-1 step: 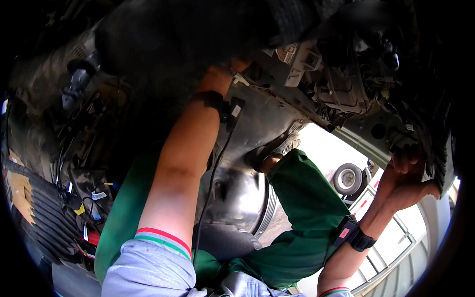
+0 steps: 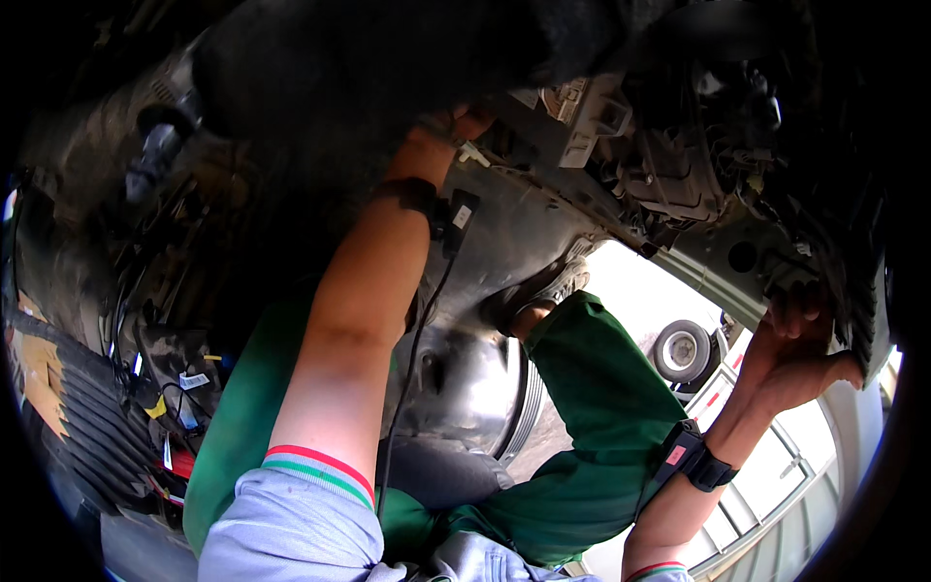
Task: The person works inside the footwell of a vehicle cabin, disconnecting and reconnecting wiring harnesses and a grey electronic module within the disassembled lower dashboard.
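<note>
My left arm stretches up under a dark overhanging panel (image 2: pixel 359 73). Only part of my left hand (image 2: pixel 472 124) shows beneath it; its fingers are in shadow and hidden, so what they touch cannot be made out. Close beside that wrist is a small pale connector-like piece (image 2: pixel 472 153) on a thin harness. On the right, my right hand (image 2: pixel 800 359) is curled at the lower end of a black ribbed trim strip (image 2: pixel 855 310), with its thumb against the strip's edge. Both wrists carry black straps with small boxes, and a cable (image 2: pixel 419 359) hangs from the left one.
A dark housing with brackets and wiring (image 2: pixel 674 175) sits at upper right. Loose wires (image 2: pixel 184 388) and a black corrugated mat (image 2: pixel 97 427) lie at left. My green-trousered leg (image 2: pixel 601 378) is bent below. Through the opening shows a wheel (image 2: pixel 681 351).
</note>
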Available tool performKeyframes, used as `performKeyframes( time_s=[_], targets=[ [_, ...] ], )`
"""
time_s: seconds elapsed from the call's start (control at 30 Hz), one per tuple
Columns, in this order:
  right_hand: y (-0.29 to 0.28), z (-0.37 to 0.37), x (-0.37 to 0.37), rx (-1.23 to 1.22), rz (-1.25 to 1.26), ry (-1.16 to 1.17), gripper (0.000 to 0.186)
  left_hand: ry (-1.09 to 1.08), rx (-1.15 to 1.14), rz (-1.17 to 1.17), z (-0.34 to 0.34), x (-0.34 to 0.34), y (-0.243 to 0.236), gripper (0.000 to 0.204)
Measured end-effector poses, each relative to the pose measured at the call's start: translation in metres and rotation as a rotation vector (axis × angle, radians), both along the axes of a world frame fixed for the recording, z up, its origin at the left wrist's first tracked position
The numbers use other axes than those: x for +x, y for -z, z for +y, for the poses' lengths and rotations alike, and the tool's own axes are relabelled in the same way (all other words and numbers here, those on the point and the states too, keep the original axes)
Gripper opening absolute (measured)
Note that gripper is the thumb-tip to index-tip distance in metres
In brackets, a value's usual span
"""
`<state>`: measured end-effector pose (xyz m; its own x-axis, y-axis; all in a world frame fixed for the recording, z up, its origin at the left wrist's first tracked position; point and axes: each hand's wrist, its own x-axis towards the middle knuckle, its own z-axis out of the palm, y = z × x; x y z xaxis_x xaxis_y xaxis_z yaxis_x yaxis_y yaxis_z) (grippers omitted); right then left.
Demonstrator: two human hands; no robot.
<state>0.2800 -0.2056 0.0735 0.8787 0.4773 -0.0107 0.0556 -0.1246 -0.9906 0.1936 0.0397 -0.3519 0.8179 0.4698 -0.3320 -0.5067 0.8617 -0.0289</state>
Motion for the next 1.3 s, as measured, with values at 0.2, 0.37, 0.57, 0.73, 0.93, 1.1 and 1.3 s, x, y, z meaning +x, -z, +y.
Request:
performKeyframes(
  time_s=[0.2,0.37,0.57,0.73,0.93,1.1,1.3],
  targets=[
    [-0.001,0.0,0.001,0.008,0.033,-0.046,0.113,0.004,-0.029,-0.186,-0.022,-0.04,-0.006,0.029],
    [0.001,0.005,-0.003,0.011,-0.065,0.002,0.102,0.002,-0.154,0.165,-0.052,-0.079,-0.067,0.039],
    [0.001,0.003,0.002,0.028,-0.007,-0.099,0.091,-0.093,-0.236,0.331,-0.07,-0.103,-0.111,0.037],
    [0.008,0.003,0.007,0.037,0.022,-0.102,0.084,0.004,-0.094,0.489,-0.074,-0.118,-0.149,0.036],
    [0.004,0.002,-0.001,0.041,-0.019,-0.124,0.073,0.22,0.144,0.707,-0.071,-0.127,-0.207,0.042],
    [0.004,0.0,-0.001,0.06,-0.035,-0.135,0.069,0.359,0.298,0.637,-0.07,-0.156,-0.259,0.034],
    [-0.001,0.0,-0.009,0.027,-0.046,-0.138,0.071,0.384,0.503,0.677,-0.045,-0.223,-0.365,0.028]
  ],
)
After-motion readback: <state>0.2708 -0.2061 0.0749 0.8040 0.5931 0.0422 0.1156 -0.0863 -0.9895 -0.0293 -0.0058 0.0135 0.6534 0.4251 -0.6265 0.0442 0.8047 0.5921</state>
